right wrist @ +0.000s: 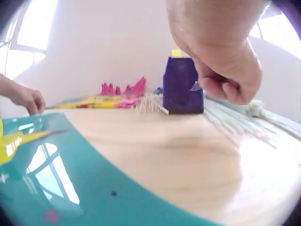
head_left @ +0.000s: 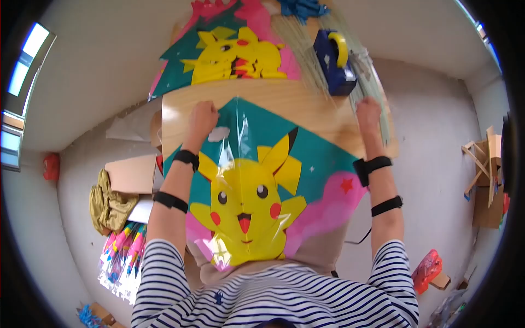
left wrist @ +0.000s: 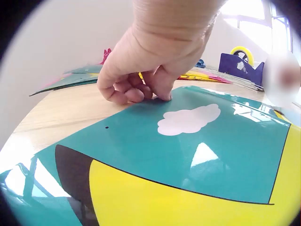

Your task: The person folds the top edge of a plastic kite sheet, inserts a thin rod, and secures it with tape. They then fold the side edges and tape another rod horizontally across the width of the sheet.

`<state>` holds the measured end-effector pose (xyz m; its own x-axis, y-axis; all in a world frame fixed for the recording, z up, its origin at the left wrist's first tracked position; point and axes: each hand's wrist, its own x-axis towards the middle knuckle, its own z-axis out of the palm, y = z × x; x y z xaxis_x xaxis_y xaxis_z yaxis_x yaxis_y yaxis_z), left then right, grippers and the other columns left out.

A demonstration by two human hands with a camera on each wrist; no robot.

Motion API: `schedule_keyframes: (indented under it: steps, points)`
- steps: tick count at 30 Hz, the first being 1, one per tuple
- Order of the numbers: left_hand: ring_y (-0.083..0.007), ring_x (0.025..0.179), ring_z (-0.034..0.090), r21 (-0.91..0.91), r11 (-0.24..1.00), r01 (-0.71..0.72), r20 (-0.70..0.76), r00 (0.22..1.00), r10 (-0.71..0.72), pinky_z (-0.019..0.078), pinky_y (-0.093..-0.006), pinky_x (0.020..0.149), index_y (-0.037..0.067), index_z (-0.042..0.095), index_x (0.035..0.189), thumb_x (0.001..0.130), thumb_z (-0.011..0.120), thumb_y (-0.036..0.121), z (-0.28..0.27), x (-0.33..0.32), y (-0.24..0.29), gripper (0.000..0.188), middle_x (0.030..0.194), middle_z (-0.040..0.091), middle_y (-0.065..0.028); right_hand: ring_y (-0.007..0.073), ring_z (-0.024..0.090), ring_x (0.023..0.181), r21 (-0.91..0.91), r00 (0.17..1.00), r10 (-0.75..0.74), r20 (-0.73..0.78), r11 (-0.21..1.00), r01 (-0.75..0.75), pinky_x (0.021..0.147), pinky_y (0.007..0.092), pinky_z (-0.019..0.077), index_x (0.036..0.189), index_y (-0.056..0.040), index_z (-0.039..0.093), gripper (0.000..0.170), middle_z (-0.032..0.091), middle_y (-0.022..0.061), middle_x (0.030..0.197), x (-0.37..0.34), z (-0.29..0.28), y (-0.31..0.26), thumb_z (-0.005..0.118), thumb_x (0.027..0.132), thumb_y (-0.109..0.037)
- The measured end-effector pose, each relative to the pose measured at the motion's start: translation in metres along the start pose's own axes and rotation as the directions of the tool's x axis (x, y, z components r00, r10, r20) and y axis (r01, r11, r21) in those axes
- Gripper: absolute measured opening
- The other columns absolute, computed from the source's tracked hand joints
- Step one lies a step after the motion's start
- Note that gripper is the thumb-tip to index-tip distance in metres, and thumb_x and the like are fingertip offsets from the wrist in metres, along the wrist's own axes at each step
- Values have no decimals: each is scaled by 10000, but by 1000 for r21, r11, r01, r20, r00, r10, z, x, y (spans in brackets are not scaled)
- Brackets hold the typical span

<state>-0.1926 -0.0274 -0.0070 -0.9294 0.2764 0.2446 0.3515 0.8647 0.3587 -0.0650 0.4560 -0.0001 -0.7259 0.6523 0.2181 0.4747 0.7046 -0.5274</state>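
Note:
A glossy plastic kite sheet point(head_left: 243, 199), teal and pink with a big yellow cartoon figure, lies over the table's front edge and the person's lap. At its upper left edge, my left hand point(head_left: 204, 121) pinches the rim beside a white cloud print; in the left wrist view the thumb point(left wrist: 163, 87) is right at that rim, with the other fingers curled. My right hand point(head_left: 369, 112) is above the table's right side. Between its curled fingers sticks out a small clear piece of tape point(right wrist: 195, 86). Just beyond stands a dark blue tape dispenser point(head_left: 334, 71) with a yellow roll.
More printed sheets point(head_left: 235, 54) are stacked at the table's far side. Thin pale sticks point(head_left: 298, 49) and long whitish rods point(head_left: 384, 117) lie around the dispenser. Blue material point(head_left: 303, 9) sits at the far end. Cardboard point(head_left: 131, 174) and packed colourful items point(head_left: 123, 249) are at the left.

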Motion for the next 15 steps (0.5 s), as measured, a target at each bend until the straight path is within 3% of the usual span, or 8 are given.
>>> schedule_keyframes:
  steps: [1,3,6,9,12,15]
  points:
    - [-357,818,670,-55,997,57,53,997,-54,520,-455,715,29,661,780,706,796,107,-3,-6,4,173,813,689,-170,348,676,873,232,981,-39,191,973,-7,835,431,527,885,11,697,166,718,155,862,-6,-15,-6,660,814,-135]
    - [-401,884,649,-160,971,177,120,980,-159,508,-487,738,26,647,797,728,788,108,-21,0,18,177,866,682,-195,256,661,882,642,847,-256,465,757,-123,815,372,521,842,-6,682,104,706,97,872,0,-66,-52,682,822,-108]
    - [-400,896,645,-150,973,175,110,981,-159,506,-486,749,20,646,800,715,795,99,-22,1,24,189,867,680,-197,150,597,1060,775,698,-545,464,632,-21,860,320,489,845,-49,655,66,674,46,1112,-20,-57,-85,705,841,-91]
    - [-398,909,644,-170,972,165,117,982,-146,506,-484,758,20,648,816,712,797,95,-20,-1,24,196,877,683,-195,173,567,1130,685,565,-516,644,718,-124,900,318,463,834,-26,650,91,616,95,1255,-58,-26,-112,724,808,-73]
    - [-396,921,644,-175,966,191,148,975,-166,507,-483,766,23,649,846,708,799,95,-22,-5,21,216,894,688,-190,227,579,1093,544,466,-551,692,823,165,901,341,468,805,-14,643,117,610,121,1223,-71,-8,-135,744,765,-57]
    - [-394,927,646,-184,960,211,169,969,-181,508,-482,764,30,650,872,708,803,109,-23,-5,23,238,907,693,-180,293,583,910,569,442,-664,603,746,346,780,376,488,738,6,627,96,609,123,940,-76,4,-145,716,748,-30]
